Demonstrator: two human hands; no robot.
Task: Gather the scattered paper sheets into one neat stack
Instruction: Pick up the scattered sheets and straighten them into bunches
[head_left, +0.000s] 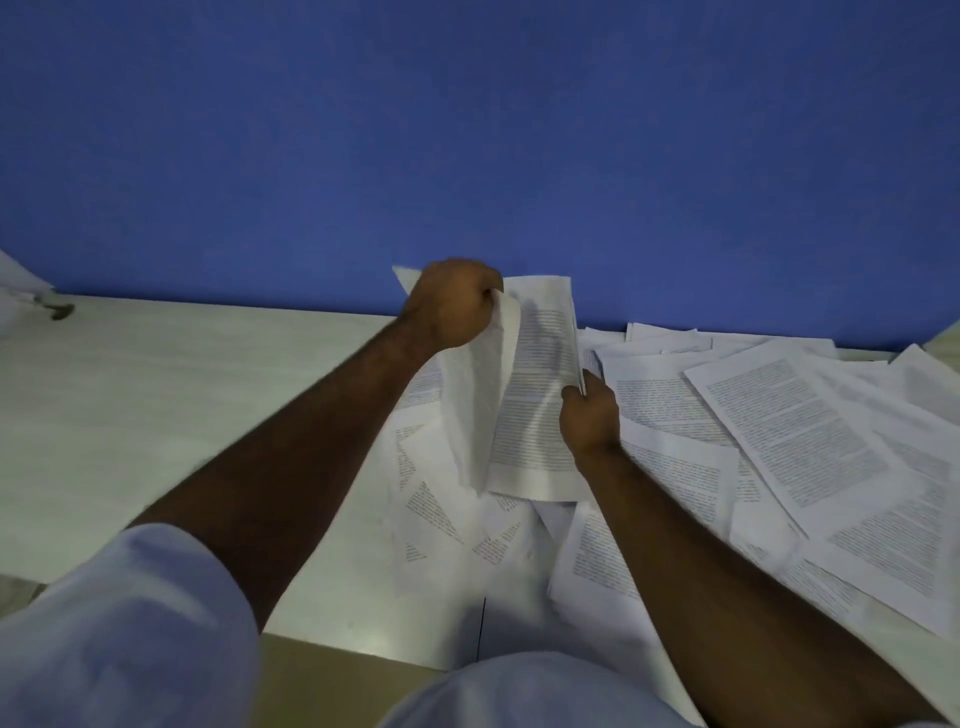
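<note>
Two hands clamp the held sheets (535, 395): left hand (452, 304) topside, right hand (589, 415) beside; loose sheets (789, 431) lie rightward, probably nearer the right.

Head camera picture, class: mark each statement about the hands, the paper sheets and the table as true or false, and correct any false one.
1. Both hands grip the held sheets. True: left hand at the top, right hand at the side.
2. The loose sheets already form one neat stack. False: they lie scattered and overlapping.
3. The wall behind is blue. True.
4. The sheets are blank. False: printed lines of text show.
5. Most loose sheets cover the left of the table. False: they lie centre and right.
</note>
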